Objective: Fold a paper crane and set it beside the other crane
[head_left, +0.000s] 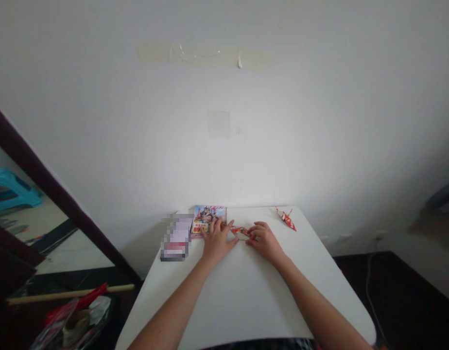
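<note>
Both my hands rest on a small white table (pixel 246 296) near its far edge. My left hand (pixel 215 240) lies flat with fingers spread, its fingertips on a colourful printed leaflet (pixel 209 218) and its thumb against a small folded piece of red printed paper (pixel 240 232). My right hand (pixel 264 239) has its fingers curled and pinches the right end of that folded paper. A finished red paper crane (pixel 286 218) lies at the table's far right corner, apart from both hands.
A blurred-out rectangular item (pixel 176 237) lies at the table's left edge. The table stands against a white wall (pixel 224 121) with tape marks. A wooden stick (pixel 67 294) and a bag of clutter (pixel 77 321) lie on the dark floor at left.
</note>
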